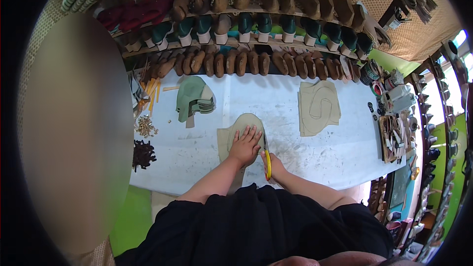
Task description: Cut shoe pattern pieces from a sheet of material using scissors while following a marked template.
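— Where does the head view look from?

— From the wearer's head, the left of two fisheyes set side by side, above the black shirt (221, 229) that fills much of the lower edge

— And which way?

— Down and forward: the tabletop (271, 96) spreads across the middle, the left hand (245, 145) and right hand (276, 167) sit just below centre, and beyond it shelves (320, 48) of shoe lasts (241, 63) arch over the top

— How near is it?

— Near, with the forearms (214, 181) in view, yet wide enough to take in the shoe rack (449, 113) at the right; a blurred shape (74, 133) at the left looks nearest the lens
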